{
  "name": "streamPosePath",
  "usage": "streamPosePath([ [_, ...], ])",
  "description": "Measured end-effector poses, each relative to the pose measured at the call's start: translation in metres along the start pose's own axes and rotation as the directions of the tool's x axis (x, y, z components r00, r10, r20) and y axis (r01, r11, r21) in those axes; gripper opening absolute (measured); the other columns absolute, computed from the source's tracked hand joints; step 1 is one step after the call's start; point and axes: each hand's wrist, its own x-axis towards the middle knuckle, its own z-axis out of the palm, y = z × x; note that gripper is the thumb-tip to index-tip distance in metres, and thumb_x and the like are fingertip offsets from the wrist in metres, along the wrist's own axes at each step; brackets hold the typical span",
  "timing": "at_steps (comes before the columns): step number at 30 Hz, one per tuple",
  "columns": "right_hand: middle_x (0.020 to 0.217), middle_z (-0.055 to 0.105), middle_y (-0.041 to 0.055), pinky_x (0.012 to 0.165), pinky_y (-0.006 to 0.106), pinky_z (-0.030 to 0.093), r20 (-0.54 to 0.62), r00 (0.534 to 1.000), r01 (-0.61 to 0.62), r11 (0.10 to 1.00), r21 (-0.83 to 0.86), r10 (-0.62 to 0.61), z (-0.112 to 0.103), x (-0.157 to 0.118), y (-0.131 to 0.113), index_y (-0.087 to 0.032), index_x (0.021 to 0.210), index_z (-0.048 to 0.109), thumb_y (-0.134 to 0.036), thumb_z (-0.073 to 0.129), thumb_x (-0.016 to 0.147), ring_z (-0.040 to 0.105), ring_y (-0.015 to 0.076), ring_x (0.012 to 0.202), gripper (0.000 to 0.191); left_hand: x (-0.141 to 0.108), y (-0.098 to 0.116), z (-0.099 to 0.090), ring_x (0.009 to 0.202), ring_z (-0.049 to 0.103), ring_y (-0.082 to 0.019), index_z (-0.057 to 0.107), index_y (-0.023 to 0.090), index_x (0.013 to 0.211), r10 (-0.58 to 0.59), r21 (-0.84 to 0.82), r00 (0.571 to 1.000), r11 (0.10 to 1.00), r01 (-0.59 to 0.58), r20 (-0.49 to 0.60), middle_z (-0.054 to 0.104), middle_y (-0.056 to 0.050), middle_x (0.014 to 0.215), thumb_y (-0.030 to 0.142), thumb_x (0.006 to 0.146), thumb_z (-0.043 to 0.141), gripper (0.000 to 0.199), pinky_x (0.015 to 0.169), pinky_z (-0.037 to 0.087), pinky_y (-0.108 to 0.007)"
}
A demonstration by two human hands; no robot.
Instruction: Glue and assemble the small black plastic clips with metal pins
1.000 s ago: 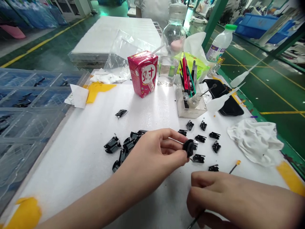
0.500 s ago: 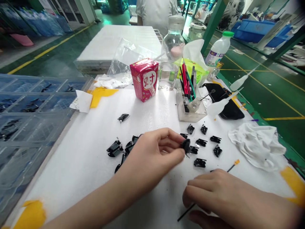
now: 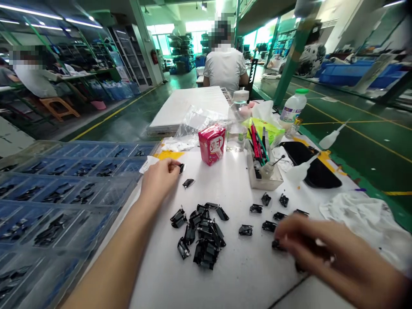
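Note:
My left hand (image 3: pixel 161 178) is at the far left part of the white table, its fingertips pinched on a small black part (image 3: pixel 181 168). Just in front of it a single black piece (image 3: pixel 188 183) lies on the surface. A heap of black parts (image 3: pixel 206 236) sits mid-table. On the right, my right hand (image 3: pixel 325 253) is blurred, its thumb and forefinger near a black part (image 3: pixel 276 244) among several others spread out; whether it grips anything is unclear. A thin dark stick (image 3: pixel 288 294) lies below that hand.
Blue compartment trays (image 3: pixel 64 171) with black parts line the left. A red drink carton (image 3: pixel 211 145), a tool box (image 3: pixel 265 180), squeeze bottles, a dark phone-like object (image 3: pixel 310 165) and white cloth (image 3: pixel 357 219) stand or lie behind and right. A person (image 3: pixel 225 66) sits ahead.
The view has tilted up. My left hand has moved from the spread-out parts to the far left. My right hand has risen forward toward those parts, and the stick lies lower.

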Motion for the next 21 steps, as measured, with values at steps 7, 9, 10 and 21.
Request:
streamPosePath([
  [7,0.090,0.052,-0.0001,0.057,0.029,0.046,-0.729,0.682,-0.223,0.967,-0.121,0.066,-0.055,0.027,0.069,-0.026,0.101,0.046,-0.021,0.073,0.083,0.053,0.0150,0.067,0.032,-0.007,0.009,-0.004,0.117,0.064,-0.031,0.068,0.015,0.116,0.092,0.073,0.996,0.993,-0.093,0.020,0.069,-0.013,0.122,0.035,0.100,0.057,0.027,0.104,0.047,-0.054],
  [9,0.095,0.059,0.0016,0.061,0.029,0.049,-0.663,0.739,-0.265,0.956,-0.123,0.120,-0.058,0.031,0.089,-0.023,0.109,0.051,-0.024,0.076,0.084,0.057,0.0152,0.072,0.036,-0.018,0.017,-0.007,0.120,0.063,-0.036,0.068,0.015,0.119,0.193,0.034,0.980,0.980,-0.195,0.052,0.070,-0.016,0.126,0.030,0.099,0.051,0.030,0.105,0.046,-0.052],
  [10,0.097,0.062,0.0025,0.065,0.030,0.052,-0.614,0.775,-0.284,0.950,-0.127,0.150,-0.056,0.034,0.098,-0.021,0.112,0.055,-0.029,0.075,0.088,0.060,0.0164,0.077,0.032,-0.025,0.021,-0.008,0.118,0.064,-0.035,0.068,0.016,0.121,0.262,-0.002,0.960,0.965,-0.263,0.096,0.070,-0.014,0.127,0.030,0.098,0.049,0.033,0.103,0.048,-0.049],
  [21,0.098,0.066,0.0050,0.076,0.040,0.056,-0.504,0.818,-0.305,0.952,0.030,0.278,-0.030,0.043,0.094,-0.020,0.116,0.057,-0.039,0.066,0.097,0.066,0.0224,0.085,0.028,-0.055,0.037,0.008,0.114,0.061,-0.029,0.071,0.022,0.106,0.667,-0.270,0.578,0.732,-0.626,0.470,0.073,-0.007,0.111,0.019,0.089,0.059,0.021,0.098,0.049,-0.041],
])
